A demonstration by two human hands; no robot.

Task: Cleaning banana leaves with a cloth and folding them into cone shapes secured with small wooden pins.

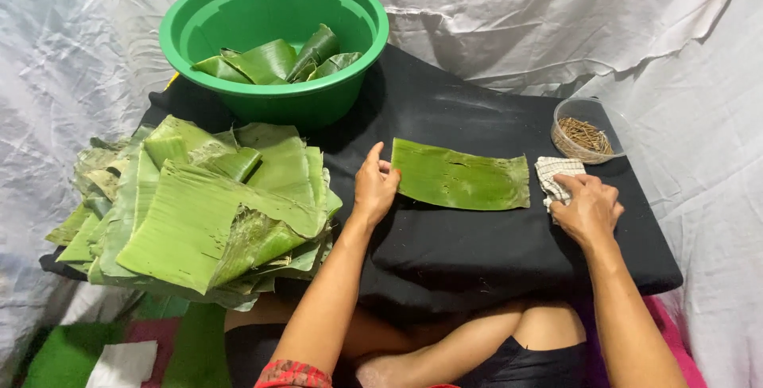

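A rectangular piece of banana leaf (465,180) lies flat on the black cloth (469,253) in front of me. My left hand (373,185) rests on the leaf's left end, fingers together and pressing it down. My right hand (586,209) is closed on a small checked cloth (555,175) just right of the leaf, the cloth bunched under my fingers.
A tall pile of banana leaves (203,213) sits at the left. A green basin (270,6) with folded leaf pieces (274,60) stands at the back. A clear bowl of small brown sticks (584,133) is at the far right. White sheeting surrounds everything.
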